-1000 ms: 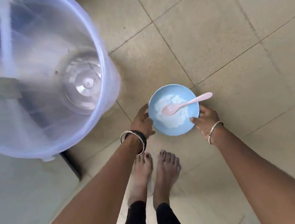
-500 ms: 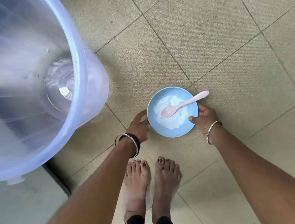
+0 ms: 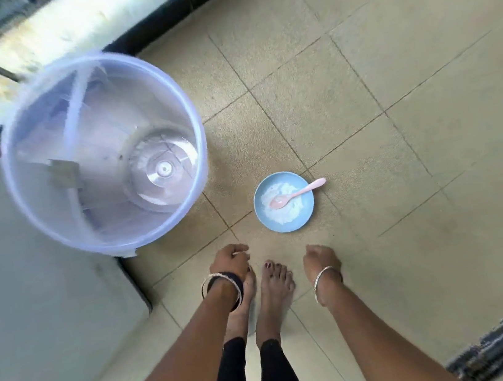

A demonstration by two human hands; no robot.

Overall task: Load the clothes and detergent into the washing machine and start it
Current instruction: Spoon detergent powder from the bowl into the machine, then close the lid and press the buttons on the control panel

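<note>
While the left hand [image 3: 229, 259] and right hand [image 3: 319, 256] hang loosely curled and empty at lower centre, it seems wise to fetch clothes without kicking the detergent bowl [image 3: 290, 222] at centre, right of the tub [image 3: 28, 131].

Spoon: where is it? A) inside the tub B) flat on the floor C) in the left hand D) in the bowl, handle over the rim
D: the spoon lies in the bowl, scoop on the white powder and handle sticking out past the rim. The left hand and right hand hold nothing.
</note>
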